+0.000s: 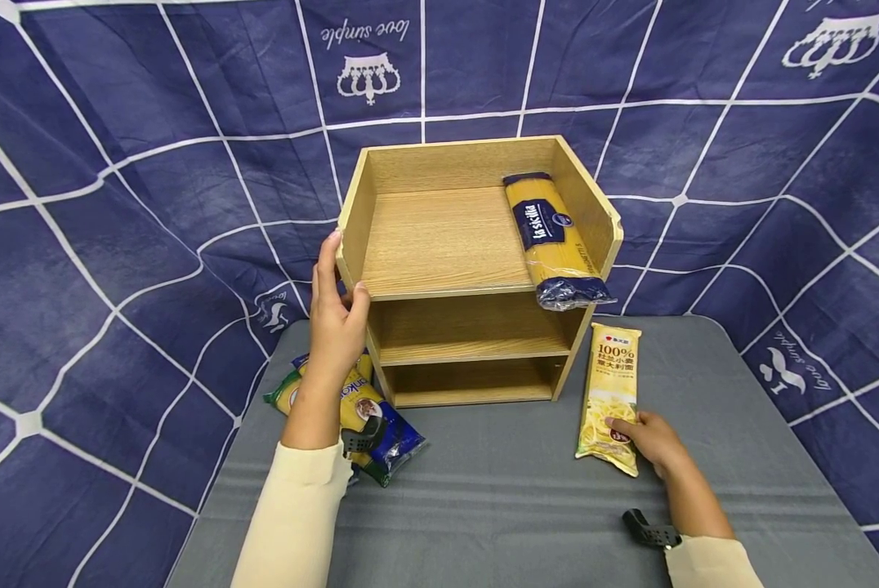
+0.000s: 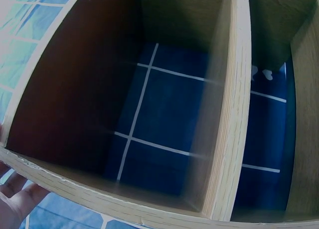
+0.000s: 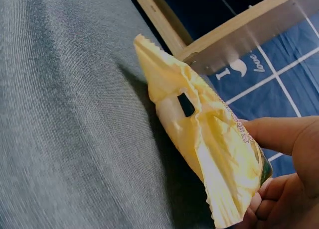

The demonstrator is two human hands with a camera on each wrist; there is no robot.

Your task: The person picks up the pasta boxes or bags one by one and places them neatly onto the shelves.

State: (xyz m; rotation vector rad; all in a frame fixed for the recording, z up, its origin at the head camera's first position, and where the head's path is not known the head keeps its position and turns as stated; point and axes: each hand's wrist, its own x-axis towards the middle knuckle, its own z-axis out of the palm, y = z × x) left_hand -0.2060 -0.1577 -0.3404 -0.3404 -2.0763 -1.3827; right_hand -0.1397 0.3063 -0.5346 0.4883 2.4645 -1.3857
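Note:
A wooden shelf unit (image 1: pixel 439 237) stands against the patterned cloth, with an upper tray and two compartments below. My left hand (image 1: pixel 336 322) holds its left side panel near the front edge; in the left wrist view only some fingers (image 2: pixel 22 196) show beyond the panel. To the right of the unit, my right hand (image 1: pixel 656 441) grips a yellow pasta packet (image 1: pixel 613 367) near its lower end, thumb on the printed face. Its back and crimped end face the right wrist view, over a shadow on the grey cloth. A spaghetti packet (image 1: pixel 550 237) lies in the top tray, along the right wall.
Several blue, yellow and green pasta packets (image 1: pixel 381 433) lie piled left of the unit, partly hidden by the left arm. Grey cloth (image 1: pixel 498 490) covers the table. Blue cloth with white lines (image 1: pixel 704 204) hangs behind and at both sides.

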